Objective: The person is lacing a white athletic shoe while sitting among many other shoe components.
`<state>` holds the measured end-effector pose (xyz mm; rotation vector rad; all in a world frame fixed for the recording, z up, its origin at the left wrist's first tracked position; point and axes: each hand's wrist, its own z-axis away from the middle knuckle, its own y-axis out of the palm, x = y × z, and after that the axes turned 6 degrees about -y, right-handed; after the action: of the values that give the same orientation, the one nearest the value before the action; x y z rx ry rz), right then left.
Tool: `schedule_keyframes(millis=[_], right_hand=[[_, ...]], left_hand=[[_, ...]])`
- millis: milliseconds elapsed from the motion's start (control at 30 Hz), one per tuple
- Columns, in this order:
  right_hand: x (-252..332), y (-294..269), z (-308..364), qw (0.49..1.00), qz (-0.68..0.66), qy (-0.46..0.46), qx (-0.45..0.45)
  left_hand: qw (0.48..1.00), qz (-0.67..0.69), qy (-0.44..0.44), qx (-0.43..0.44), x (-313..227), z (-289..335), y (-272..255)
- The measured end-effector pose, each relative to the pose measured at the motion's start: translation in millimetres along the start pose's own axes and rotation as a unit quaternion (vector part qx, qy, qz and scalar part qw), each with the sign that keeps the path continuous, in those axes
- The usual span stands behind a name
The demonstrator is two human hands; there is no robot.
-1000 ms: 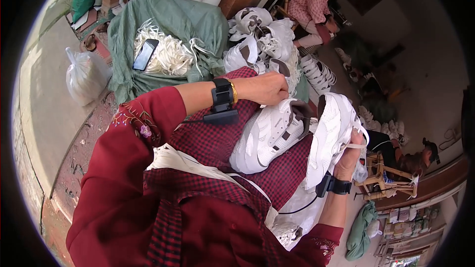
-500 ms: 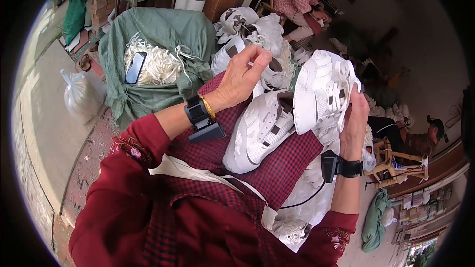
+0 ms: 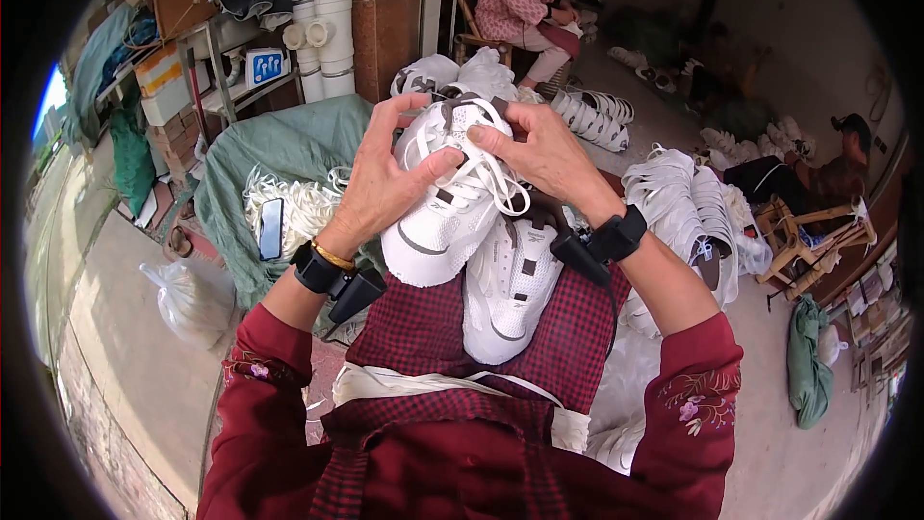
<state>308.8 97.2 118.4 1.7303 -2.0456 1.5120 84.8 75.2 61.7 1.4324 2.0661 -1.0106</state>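
Note:
A white sneaker (image 3: 431, 236) is held up over my lap, its toe pointing toward me and its loose white lace (image 3: 500, 183) looping off the right side. My left hand (image 3: 385, 169) grips its left side, thumb across the tongue area. On the other side my right hand (image 3: 549, 152) closes round the ankle opening, thumb pressed by the upper eyelets. Below it, a second white sneaker (image 3: 502, 303) without visible laces rests on my checked apron (image 3: 409, 327). A bundle of white laces (image 3: 399, 387) lies across my waist.
On a green cloth-covered stand (image 3: 236, 164), a heap of white laces (image 3: 294, 195) carries a phone (image 3: 271, 229). Stacked white shoe uppers (image 3: 664, 195) rise at my right, near a bamboo chair (image 3: 813, 231). Behind sits a co-worker (image 3: 520, 0); a white plastic bag (image 3: 192, 303) stands left.
The raised sneaker has come from the right to the middle, toe now toward me. My left hand, empty before, has joined the right on it. The view has turned too.

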Motion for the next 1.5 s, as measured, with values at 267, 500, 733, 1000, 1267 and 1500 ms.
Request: schedule_keyframes(millis=[267, 500, 733, 1000, 1267, 1500], right_hand=[[-3.4, -6.4, 15.6, 0.996, -0.057, -0.073, 0.003], [-34.3, -30.0, 71.4, 0.998, -0.028, 0.044, 0.020], [-62.7, -24.7, 90.2, 0.984, 0.136, 0.111, 0.020], [-84.8, -13.8, 71.8, 0.975, 0.186, 0.086, 0.086], [-39.3, -63.6, 74.8, 0.943, 0.316, 0.030, -0.095], [-86.9, -141.7, 106.3, 0.932, 0.190, 0.223, -0.213]], left_hand=[[0.997, -0.002, 0.000, 0.079, 8.3, 3.5, -17.5], [0.841, 0.526, -0.115, -0.058, 60.8, 14.4, -44.9], [0.630, 0.765, -0.133, 0.010, 67.4, 52.9, -37.2], [0.737, 0.655, -0.140, 0.087, 30.0, 107.5, -23.0], [0.970, 0.241, -0.005, -0.023, 13.9, 115.3, -2.4], [0.894, 0.414, -0.139, 0.094, 1.2, 110.7, -33.4]])
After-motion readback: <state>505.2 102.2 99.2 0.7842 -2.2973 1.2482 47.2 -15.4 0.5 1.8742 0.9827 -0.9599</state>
